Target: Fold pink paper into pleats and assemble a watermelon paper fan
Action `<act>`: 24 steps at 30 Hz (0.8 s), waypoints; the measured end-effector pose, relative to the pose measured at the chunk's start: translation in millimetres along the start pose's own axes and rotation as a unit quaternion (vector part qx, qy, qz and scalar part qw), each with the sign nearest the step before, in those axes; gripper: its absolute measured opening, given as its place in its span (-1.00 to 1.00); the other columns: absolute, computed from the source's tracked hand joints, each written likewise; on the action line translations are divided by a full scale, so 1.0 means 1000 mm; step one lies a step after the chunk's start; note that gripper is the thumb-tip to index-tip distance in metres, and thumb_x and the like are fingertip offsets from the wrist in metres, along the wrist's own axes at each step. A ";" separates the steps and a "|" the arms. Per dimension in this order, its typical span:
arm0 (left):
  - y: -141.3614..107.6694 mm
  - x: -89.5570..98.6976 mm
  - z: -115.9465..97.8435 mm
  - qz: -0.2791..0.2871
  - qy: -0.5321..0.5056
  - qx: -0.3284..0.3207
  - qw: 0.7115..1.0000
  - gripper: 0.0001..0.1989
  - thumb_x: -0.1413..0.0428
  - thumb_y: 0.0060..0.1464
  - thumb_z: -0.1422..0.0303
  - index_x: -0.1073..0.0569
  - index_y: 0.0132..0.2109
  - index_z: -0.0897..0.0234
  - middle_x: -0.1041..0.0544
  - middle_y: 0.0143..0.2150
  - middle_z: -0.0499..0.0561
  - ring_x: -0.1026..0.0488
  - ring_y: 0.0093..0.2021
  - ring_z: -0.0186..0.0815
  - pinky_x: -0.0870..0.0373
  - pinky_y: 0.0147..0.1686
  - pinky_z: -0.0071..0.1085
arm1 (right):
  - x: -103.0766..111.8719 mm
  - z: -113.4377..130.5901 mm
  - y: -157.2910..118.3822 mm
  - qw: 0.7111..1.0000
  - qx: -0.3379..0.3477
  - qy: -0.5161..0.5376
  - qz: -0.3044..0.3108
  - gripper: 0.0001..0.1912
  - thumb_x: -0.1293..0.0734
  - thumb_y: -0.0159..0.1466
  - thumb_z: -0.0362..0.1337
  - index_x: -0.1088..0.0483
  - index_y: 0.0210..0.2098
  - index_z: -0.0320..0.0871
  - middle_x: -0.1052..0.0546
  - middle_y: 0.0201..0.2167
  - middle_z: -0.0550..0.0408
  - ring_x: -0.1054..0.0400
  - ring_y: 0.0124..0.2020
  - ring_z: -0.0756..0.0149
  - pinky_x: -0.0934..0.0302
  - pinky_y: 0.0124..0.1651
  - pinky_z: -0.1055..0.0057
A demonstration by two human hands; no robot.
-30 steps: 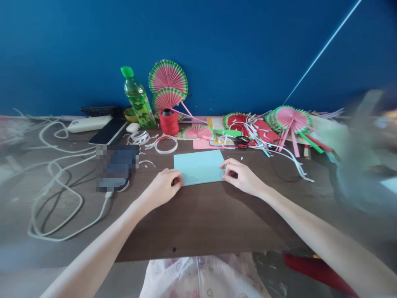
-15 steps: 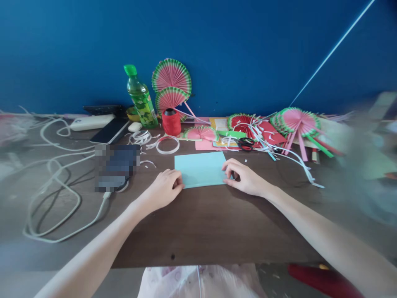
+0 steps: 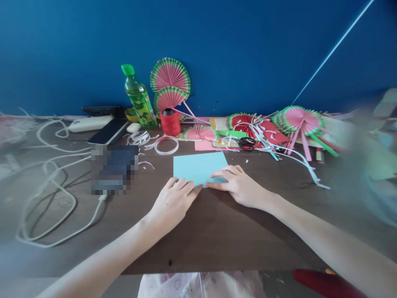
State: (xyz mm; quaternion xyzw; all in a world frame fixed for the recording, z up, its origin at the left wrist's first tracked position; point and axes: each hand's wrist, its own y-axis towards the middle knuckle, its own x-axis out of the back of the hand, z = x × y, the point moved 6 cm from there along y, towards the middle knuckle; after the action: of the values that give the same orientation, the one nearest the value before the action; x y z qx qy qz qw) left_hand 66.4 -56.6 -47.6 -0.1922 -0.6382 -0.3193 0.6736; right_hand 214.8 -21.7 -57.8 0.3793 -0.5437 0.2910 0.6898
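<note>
A light-blue sheet of paper [image 3: 198,164] lies flat on the brown table, its long near edge facing me. My left hand [image 3: 175,200] is at the near left part of that edge, fingers bent over the paper and thumb along the edge. From the right, my right hand [image 3: 238,184] reaches over the near right corner, with thumb and fingertips on the near edge. The two thumbs almost meet near the middle of the edge. Both hands grip the sheet along this edge, and they hide parts of it.
Behind the paper are a white tape ring [image 3: 166,145], a red thread spool [image 3: 170,124], black scissors [image 3: 247,143] and pleated pink-green paper fans [image 3: 170,76]. A green bottle [image 3: 139,101] stands at the back left. A phone [image 3: 114,169] with a white cable [image 3: 74,203] lies left.
Both hands have moved inward along the near edge, from the sheet's sides towards its middle. The paper has stayed in about the same place.
</note>
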 end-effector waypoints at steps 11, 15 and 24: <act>-0.015 0.004 0.010 -0.092 0.023 0.048 0.994 -0.72 0.10 0.10 0.52 -0.44 -0.12 0.26 -0.42 -0.42 -0.02 -0.35 -0.37 -0.33 -0.23 -0.52 -0.41 | 0.017 -0.013 -0.019 0.996 0.001 0.013 -0.091 -0.70 -0.14 0.22 -0.46 -0.49 -0.28 -0.14 -0.41 -0.50 0.06 -0.22 -0.36 0.32 0.00 -0.29 0.33; -0.015 0.004 0.019 -0.100 -0.008 0.072 0.992 -0.81 0.07 0.16 0.43 -0.44 -0.26 0.24 -0.43 -0.40 -0.04 -0.36 -0.36 -0.36 -0.20 -0.53 -0.44 | 0.019 -0.014 -0.021 0.995 0.010 0.023 -0.099 -0.77 -0.17 0.19 -0.42 -0.46 -0.34 -0.17 -0.36 -0.53 0.07 -0.19 -0.41 0.32 -0.03 -0.30 0.33; -0.009 -0.002 0.031 -0.102 -0.083 0.110 0.985 -0.81 0.09 0.17 0.47 -0.38 -0.35 0.28 -0.44 -0.37 -0.03 -0.33 -0.31 -0.33 -0.28 -0.35 -0.44 | 0.009 -0.021 -0.014 0.991 -0.046 0.059 -0.108 -0.75 -0.16 0.31 -0.26 -0.35 -0.46 -0.15 -0.37 -0.52 0.09 -0.20 -0.42 0.34 -0.05 -0.30 0.36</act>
State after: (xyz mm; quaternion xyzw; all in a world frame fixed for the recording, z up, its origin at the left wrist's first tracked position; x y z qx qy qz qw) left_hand 37.3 -42.1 -47.3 -0.0769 -0.7391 -0.2971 0.5997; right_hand 239.8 -12.2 -54.0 0.3861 -0.4706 0.2111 0.7648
